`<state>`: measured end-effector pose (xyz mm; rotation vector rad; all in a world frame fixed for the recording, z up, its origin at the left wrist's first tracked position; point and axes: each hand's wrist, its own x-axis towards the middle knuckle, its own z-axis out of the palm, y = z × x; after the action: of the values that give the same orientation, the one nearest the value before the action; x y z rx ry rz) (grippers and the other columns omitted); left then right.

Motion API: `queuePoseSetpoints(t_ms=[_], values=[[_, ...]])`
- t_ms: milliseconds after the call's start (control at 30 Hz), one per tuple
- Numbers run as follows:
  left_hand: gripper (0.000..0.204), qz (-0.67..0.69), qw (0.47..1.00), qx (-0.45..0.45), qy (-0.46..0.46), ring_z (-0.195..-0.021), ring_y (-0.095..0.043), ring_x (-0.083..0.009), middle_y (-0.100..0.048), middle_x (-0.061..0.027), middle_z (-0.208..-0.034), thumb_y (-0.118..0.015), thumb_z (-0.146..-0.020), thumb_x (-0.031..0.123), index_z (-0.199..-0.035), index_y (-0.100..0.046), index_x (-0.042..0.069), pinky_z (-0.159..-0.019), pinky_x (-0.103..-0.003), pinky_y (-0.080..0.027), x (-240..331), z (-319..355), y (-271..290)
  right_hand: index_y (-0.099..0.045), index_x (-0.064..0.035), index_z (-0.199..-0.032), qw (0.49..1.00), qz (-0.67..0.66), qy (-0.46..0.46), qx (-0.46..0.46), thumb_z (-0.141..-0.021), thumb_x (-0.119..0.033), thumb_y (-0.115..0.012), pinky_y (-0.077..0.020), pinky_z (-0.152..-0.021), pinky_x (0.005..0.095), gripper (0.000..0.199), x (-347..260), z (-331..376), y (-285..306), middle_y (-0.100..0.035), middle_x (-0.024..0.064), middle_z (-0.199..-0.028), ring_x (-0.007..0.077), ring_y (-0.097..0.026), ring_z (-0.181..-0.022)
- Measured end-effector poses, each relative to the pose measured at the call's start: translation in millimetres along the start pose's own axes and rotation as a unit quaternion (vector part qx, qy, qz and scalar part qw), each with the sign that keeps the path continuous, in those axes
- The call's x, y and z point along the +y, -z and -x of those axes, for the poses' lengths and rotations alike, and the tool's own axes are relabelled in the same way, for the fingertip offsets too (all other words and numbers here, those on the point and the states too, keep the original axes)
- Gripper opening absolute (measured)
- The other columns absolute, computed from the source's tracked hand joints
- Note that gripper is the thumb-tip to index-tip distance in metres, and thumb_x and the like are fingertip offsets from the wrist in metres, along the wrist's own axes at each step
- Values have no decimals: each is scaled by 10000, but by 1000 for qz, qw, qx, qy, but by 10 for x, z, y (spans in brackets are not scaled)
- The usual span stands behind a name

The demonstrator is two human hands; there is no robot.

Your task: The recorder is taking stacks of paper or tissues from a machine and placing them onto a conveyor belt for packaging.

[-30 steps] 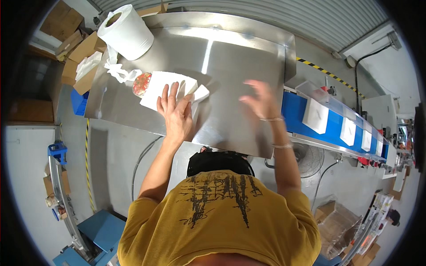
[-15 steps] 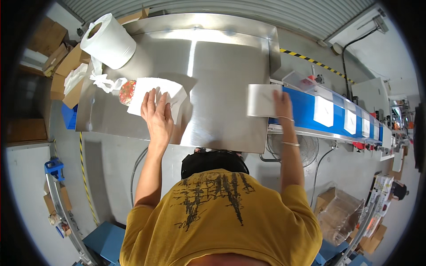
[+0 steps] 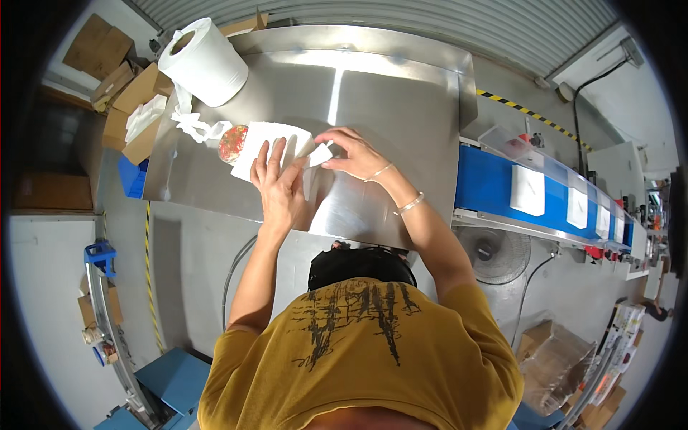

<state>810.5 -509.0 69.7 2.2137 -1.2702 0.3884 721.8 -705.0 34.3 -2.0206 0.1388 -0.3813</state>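
Observation:
A stack of white sheets (image 3: 264, 137) lies on the steel table's left half; whether they are single sheets or flat pouches I cannot tell. My left hand (image 3: 278, 183) rests on its near side, fingers spread and pressing down. At the stack's right edge, my right hand (image 3: 352, 154) pinches the lifted corner of a white sheet (image 3: 318, 155) between thumb and fingers. Touching the stack's left end is a rounded object with a red, speckled pattern (image 3: 232, 143), partly tucked against the sheets.
A large white paper roll (image 3: 208, 68) stands at the back left, its loose end (image 3: 197, 127) trailing over the table. To the right runs a blue conveyor belt (image 3: 487, 179) carrying several white pieces (image 3: 528, 190) under a clear guard. Cardboard boxes (image 3: 132, 107) sit beyond the left edge.
My right hand has left the conveyor's near end, where it held a white piece, and come left to the stack. That piece is out of my hand. My left hand stays on the stack.

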Motion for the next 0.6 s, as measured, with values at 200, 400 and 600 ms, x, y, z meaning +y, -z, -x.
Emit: queuePoseSetpoints(t_ms=[200, 400, 600], values=[[336, 18, 999, 16, 42, -1349, -303, -399, -405, -195, -1420, -667, -824, 107, -1156, -621, 85, -1086, -536, -214, -71, -45, 65, -541, -28, -1031, 967, -215, -116, 77, -919, -282, -646, -437, -652, 285, 297, 209, 435, 133, -530, 22, -862, 110, -477, -756], [338, -27, 998, 2, 49, -1294, -378, -390, -463, -188, -1373, -612, -841, 32, -1178, -628, 57, -1074, -508, -261, -193, -37, 55, -559, -10, -851, 847, 176, -350, 360, -928, -383, -597, -440, -623, 371, 383, 708, 1552, 1260, -537, 112, -704, 184, -481, -664], [303, -4, 999, 32, 41, -1271, -408, -388, -512, -166, -1329, -630, -818, 8, -1110, -676, 72, -1058, -510, -297, -145, -49, -3, -609, -24, -1104, 657, 539, -379, 367, -854, -393, -666, -482, -784, 443, 450, 840, 1985, 1816, -647, 163, -978, 318, -606, -897]])
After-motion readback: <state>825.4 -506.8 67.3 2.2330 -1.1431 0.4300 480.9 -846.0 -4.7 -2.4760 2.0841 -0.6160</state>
